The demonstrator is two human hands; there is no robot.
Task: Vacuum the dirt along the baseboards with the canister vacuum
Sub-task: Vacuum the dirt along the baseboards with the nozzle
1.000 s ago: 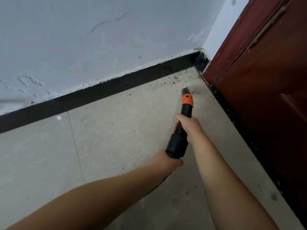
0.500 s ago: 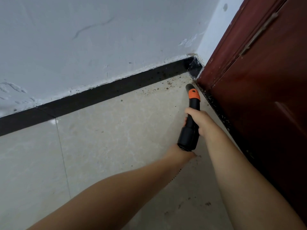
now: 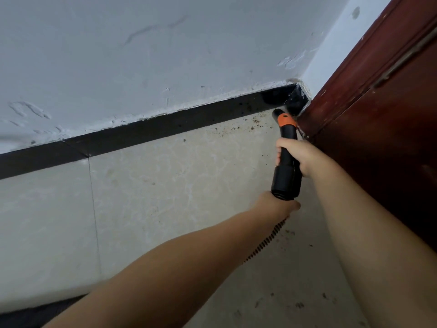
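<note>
Dirt (image 3: 238, 129) is still lying in a scattered band where the floor tiles (image 3: 177, 185) meet the black baseboard (image 3: 146, 136), thickest at about one o'clock from the middle of the view, just left of the nozzle. You are holding the vacuum wand (image 3: 287, 159) with both hands: your right hand (image 3: 299, 157) is wrapping its fingers round the black shaft below the orange collar (image 3: 286, 120), and your left hand (image 3: 275, 205) is gripping just behind the wide black cuff, where the ribbed hose (image 3: 267, 242) is trailing back toward six o'clock. You are pointing the nozzle tip (image 3: 276, 113) into the corner at one o'clock, just beside the red-brown door (image 3: 378, 138); contact with the floor cannot be told. Judging by the specks, you are working the corner now, and the run of baseboard toward nine o'clock is looking mostly clean already. More crumbs are sitting along the door side at five o'clock, so that stretch is probably still waiting.
</note>
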